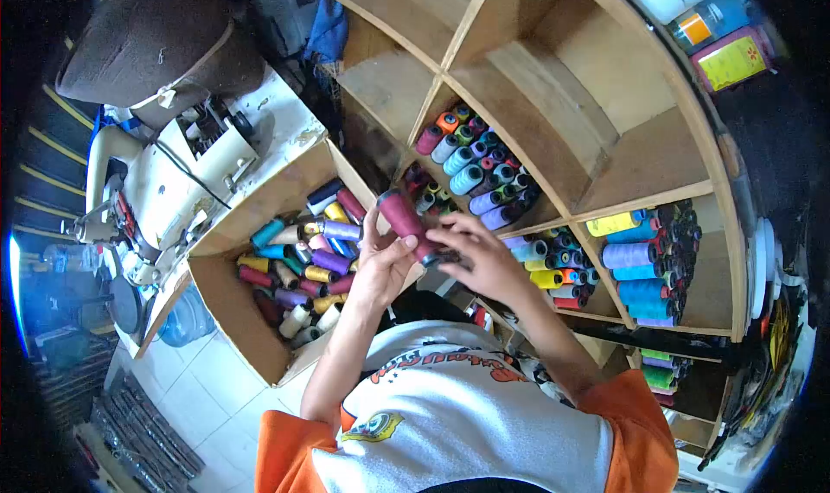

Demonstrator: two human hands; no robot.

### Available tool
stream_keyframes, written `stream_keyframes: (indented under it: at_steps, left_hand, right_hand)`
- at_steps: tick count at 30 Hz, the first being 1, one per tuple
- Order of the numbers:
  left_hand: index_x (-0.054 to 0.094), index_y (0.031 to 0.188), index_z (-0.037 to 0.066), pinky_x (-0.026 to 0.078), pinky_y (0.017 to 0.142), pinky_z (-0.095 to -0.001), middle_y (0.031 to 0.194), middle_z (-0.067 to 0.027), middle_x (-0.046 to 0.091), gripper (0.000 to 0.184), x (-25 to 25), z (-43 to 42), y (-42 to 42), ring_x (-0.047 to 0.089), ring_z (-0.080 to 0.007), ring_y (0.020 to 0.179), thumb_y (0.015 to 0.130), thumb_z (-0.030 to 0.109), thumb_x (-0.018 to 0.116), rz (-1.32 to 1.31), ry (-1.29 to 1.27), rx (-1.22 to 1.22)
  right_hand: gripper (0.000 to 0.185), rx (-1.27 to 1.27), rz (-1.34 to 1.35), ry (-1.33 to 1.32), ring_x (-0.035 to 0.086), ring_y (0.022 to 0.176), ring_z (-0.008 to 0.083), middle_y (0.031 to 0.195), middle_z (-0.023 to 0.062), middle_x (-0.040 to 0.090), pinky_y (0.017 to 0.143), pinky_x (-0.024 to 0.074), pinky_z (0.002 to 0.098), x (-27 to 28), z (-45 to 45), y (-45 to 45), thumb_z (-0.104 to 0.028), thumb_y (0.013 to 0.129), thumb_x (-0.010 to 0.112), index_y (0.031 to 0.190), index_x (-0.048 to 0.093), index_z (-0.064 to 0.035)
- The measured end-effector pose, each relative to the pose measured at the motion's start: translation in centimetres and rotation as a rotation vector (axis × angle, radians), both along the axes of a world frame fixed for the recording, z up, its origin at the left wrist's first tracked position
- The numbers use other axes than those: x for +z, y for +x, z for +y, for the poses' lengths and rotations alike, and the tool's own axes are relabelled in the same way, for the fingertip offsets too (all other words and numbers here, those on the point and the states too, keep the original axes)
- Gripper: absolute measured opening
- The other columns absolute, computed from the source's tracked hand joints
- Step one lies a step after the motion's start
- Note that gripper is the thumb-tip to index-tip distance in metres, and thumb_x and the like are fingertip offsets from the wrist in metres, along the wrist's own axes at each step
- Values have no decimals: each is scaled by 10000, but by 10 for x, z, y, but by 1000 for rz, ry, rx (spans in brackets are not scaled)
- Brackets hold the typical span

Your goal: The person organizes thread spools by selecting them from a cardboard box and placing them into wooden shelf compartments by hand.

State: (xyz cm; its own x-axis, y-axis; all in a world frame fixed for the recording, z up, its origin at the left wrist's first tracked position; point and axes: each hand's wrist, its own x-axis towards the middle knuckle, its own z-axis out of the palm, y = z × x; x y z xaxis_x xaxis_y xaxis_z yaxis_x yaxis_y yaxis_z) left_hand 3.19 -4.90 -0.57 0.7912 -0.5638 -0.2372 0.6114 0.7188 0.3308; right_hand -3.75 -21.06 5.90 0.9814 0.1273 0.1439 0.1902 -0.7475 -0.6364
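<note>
A maroon spool of thread (400, 216) is tilted in front of my chest. My left hand (383, 264) is closed around it, with the thumb lying across its side. At the lower right end of the spool is my right hand (477, 255), its fingers bent and spread apart. Whether those fingertips touch the spool or a loose thread cannot be made out. Just left of my hands stands an open cardboard box (226, 320), holding a jumble of thread spools (328, 261) in purple, yellow, teal, maroon and white.
A wooden shelf unit (510, 104) rises ahead and to the right. Its lower compartments hold rows of thread spools (635, 256). At the left, a sewing machine (164, 186) stands on a white table (281, 113). A blue water jug (186, 316) is on the tiled floor (226, 376).
</note>
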Motion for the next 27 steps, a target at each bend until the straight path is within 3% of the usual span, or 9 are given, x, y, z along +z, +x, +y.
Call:
stream_keyframes:
  at_steps: [5,7,10,13,16,18,21,23,27]
  left_hand:
    - [315,1300,134,521,822,-433,1109,-119,563,428,9,-12,3,586,-268,1022,920,93,507,-20,133,-154]
    - [212,1369,138,494,855,-493,1147,-152,548,492,12,-8,9,571,-308,1054,952,205,465,1,-51,-224]
    - [90,1429,147,471,867,-539,1229,-202,485,610,16,5,7,542,-373,1083,951,229,459,-76,182,-130]
    - [86,1419,97,505,828,-481,1220,-202,483,670,-11,29,14,590,-336,1007,918,182,523,-61,294,-51]
    - [153,1408,110,522,787,-424,1178,-181,520,653,-49,64,23,608,-291,965,896,162,555,-12,507,87]
    - [172,1405,115,526,750,-371,1181,-165,528,639,-88,92,29,615,-264,942,891,140,551,5,696,170]
    - [214,1390,127,536,700,-336,1149,-129,526,622,-124,134,20,624,-226,890,883,132,574,110,797,334]
    - [209,1392,139,537,700,-328,1125,-113,542,634,-127,147,9,629,-225,885,879,135,583,140,884,454]
    - [182,1400,138,535,680,-311,1133,-127,566,633,-143,162,-17,635,-239,893,892,107,558,251,912,610]
  right_hand:
    - [444,-133,-291,39,551,1053,256,1146,86,561,898,447,341,-10,1,12,-85,717,733,1128,565,-77]
    - [441,-306,-271,231,566,1031,234,1121,95,577,897,444,330,3,0,18,-79,725,736,1125,553,-48]
    - [415,-522,-516,768,549,1019,162,1073,100,579,853,456,266,52,-15,46,-46,762,718,1125,519,-18]
    - [394,-796,-691,250,552,891,146,967,81,609,803,450,274,81,-95,92,-154,781,724,1101,571,19]
    - [385,-891,-668,221,555,776,112,890,34,623,740,446,232,82,-175,159,-158,748,757,1065,608,2]
    - [441,-948,-653,54,636,876,242,947,110,668,793,474,337,51,-259,218,-213,684,780,1059,620,-44]
    - [443,-1076,-528,-364,642,774,205,844,147,667,711,489,309,51,-290,267,-280,714,773,1010,624,14]
    - [471,-1068,-522,-283,655,820,263,867,187,670,716,490,346,10,-373,310,-336,661,795,931,646,20]
    - [431,-1166,-473,-541,649,895,248,987,161,665,740,495,365,5,-376,329,-338,692,758,944,653,-5]
